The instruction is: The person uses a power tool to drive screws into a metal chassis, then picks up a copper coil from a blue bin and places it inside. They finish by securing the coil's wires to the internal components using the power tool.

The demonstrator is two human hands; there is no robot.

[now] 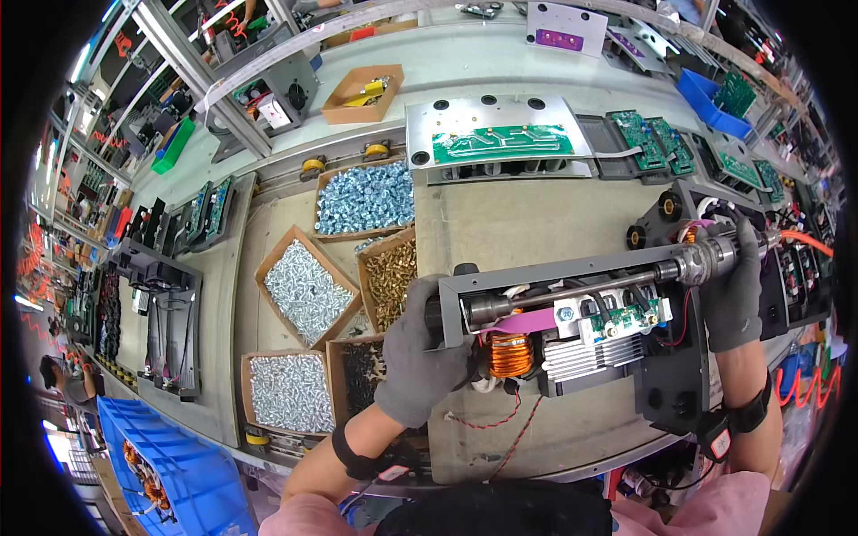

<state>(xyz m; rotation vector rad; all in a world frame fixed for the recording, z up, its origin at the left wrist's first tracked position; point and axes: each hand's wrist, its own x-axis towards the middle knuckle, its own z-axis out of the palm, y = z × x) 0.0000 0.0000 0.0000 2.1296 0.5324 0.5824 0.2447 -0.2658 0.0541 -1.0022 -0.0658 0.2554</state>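
My left hand (416,364), in a grey glove, is closed around the left end of a dark grey metal chassis (554,270) on the bench. My gloved right hand (735,299) grips an air screwdriver (702,260) lying lengthwise over the chassis. Its long shaft (581,289) points left, and the socket end sits by the chassis end wall next to my left hand. Inside the chassis are a copper coil (510,356), a purple strip (533,320), a finned heat sink (590,362) and a small green circuit board (630,320). My left fingertips are partly hidden.
Cardboard trays hold silver screws (306,284), bluish fasteners (366,198), brass-coloured parts (391,279) and black screws (362,373). A panel with a green board (502,141) stands behind. An orange hose (807,239) runs right from the screwdriver. A blue bin (179,469) is at lower left.
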